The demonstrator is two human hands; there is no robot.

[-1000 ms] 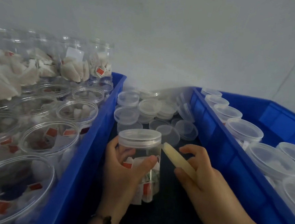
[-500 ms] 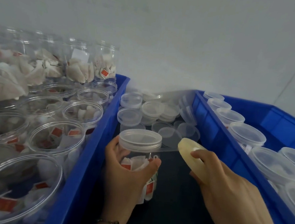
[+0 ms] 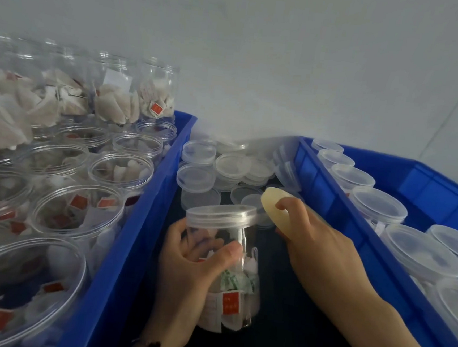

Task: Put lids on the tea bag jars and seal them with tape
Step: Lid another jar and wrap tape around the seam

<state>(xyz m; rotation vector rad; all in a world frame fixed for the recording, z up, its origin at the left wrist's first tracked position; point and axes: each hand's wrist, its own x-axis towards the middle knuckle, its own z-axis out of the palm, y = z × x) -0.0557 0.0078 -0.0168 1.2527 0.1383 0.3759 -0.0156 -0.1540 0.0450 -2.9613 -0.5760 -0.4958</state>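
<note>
A clear jar [image 3: 235, 293] of tea bags with red tags stands on the dark surface between two blue crates, tilted slightly. A clear lid [image 3: 221, 214] sits on its mouth. My left hand [image 3: 192, 264] grips the jar's body from the left, thumb across the front. My right hand [image 3: 313, 241] holds a pale yellowish tape roll [image 3: 273, 207], a finger hooked through its core, just right of the lid and a little behind it. No tape strip is visible between roll and jar.
The left blue crate [image 3: 141, 207] is packed with open jars of tea bags [image 3: 119, 175]. The right blue crate [image 3: 334, 218] holds lidded jars [image 3: 377, 205]. Loose clear lids [image 3: 231, 165] are piled behind the held jar, against the white wall.
My right hand has carried the tape roll up and back from beside the jar to the level of the lid. The left hand keeps its grip and the jar has tilted slightly.
</note>
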